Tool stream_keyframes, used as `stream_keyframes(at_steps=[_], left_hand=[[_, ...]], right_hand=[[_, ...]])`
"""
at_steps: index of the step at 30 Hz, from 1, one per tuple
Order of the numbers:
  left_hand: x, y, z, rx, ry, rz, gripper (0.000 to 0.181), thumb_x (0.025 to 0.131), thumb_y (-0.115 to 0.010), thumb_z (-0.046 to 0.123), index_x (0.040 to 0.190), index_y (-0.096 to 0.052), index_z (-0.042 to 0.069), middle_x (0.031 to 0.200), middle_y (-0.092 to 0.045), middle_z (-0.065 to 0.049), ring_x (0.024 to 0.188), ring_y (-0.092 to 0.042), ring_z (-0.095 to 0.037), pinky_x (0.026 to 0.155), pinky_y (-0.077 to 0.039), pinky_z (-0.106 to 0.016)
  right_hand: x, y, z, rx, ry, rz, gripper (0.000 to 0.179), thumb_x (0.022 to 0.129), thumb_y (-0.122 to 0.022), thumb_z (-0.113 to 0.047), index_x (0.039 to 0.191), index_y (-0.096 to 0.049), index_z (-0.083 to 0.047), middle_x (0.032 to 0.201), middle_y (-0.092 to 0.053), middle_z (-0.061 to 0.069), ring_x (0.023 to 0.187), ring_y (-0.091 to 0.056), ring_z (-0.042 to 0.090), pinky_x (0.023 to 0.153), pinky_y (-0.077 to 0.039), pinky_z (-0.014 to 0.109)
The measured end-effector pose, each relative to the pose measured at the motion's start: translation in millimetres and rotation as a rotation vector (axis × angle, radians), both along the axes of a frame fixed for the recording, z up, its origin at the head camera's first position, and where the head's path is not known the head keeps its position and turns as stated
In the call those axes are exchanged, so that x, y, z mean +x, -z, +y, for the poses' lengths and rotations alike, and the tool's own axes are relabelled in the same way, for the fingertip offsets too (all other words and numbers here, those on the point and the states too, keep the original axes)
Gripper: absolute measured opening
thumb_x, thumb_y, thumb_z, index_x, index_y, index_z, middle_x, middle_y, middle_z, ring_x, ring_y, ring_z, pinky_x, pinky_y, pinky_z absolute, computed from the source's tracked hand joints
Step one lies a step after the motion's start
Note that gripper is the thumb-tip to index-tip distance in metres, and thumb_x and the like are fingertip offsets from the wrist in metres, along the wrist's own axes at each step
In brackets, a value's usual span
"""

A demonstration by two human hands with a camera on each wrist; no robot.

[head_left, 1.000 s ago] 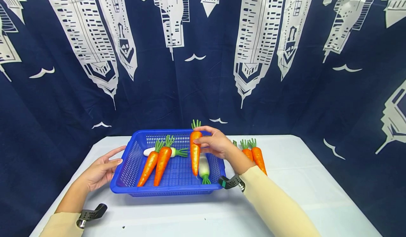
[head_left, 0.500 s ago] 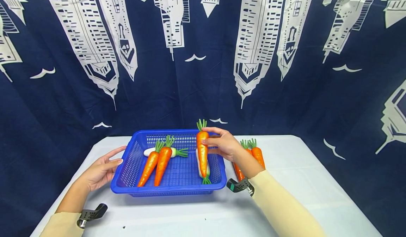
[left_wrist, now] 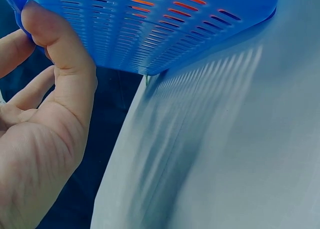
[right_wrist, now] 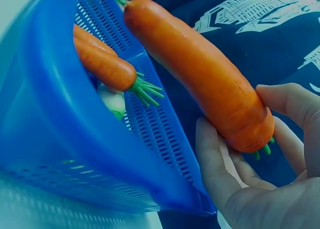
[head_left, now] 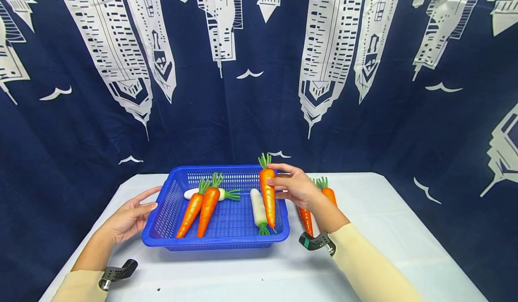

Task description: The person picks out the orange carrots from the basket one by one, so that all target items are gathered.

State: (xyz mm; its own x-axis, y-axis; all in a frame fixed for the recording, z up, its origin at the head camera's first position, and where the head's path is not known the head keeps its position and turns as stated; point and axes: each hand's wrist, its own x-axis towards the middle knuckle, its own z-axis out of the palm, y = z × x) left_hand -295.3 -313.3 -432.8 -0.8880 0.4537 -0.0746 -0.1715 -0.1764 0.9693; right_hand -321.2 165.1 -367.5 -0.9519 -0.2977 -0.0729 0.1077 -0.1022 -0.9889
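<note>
My right hand (head_left: 295, 186) pinches an orange carrot (head_left: 267, 196) near its leafy top, between thumb and fingers. In the head view the carrot hangs over the right side of a blue plastic basket (head_left: 214, 242), tip down, just right of a white radish (head_left: 258, 207). The right wrist view shows the carrot (right_wrist: 195, 64) at the basket's rim (right_wrist: 55, 89). At the other end, my left hand (head_left: 128, 216) holds the basket's left rim with thumb and fingertips. Two carrots (head_left: 208, 210) lie aslant in the basket, partly across a second white radish (head_left: 190, 193).
To the right of the basket, more carrots (head_left: 305, 221) lie on the white-covered table (head_left: 388, 230), partly hidden by my right forearm. A dark blue cloth with white buildings (head_left: 263, 113) hangs behind the table.
My right hand has moved to the right with the carrot, from left of the right-hand radish, across it, to its right side. My left hand and the basket stay nearly still.
</note>
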Motion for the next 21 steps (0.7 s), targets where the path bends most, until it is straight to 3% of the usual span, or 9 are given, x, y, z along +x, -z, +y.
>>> stream_keyframes(at_steps=[14, 21], left_hand=[[1.4, 1.6, -0.1, 0.004, -0.003, -0.001, 0.057, 0.110, -0.044, 0.009, 0.161, -0.023, 0.025, 0.117, -0.073, 0.001, 0.100, -0.075, -0.016, 0.090, -0.063, -0.036], [0.8, 0.4, 0.7, -0.019, -0.014, 0.004, 0.065, 0.110, -0.044, 0.010, 0.164, -0.011, 0.020, 0.116, -0.073, 0.001, 0.100, -0.076, -0.016, 0.090, -0.062, -0.036]], right_hand=[[10.1, 1.6, 25.9, -0.005, 0.045, 0.013, 0.056, 0.093, -0.070, 0.000, 0.146, -0.055, -0.012, 0.114, -0.071, 0.006, 0.097, -0.072, 0.023, 0.088, -0.063, 0.043], [13.5, 4.9, 42.9, 0.037, 0.097, 0.014, 0.056, 0.095, -0.071, -0.006, 0.148, -0.053, -0.014, 0.130, -0.063, 0.012, 0.103, -0.069, 0.024, 0.089, -0.062, 0.037]])
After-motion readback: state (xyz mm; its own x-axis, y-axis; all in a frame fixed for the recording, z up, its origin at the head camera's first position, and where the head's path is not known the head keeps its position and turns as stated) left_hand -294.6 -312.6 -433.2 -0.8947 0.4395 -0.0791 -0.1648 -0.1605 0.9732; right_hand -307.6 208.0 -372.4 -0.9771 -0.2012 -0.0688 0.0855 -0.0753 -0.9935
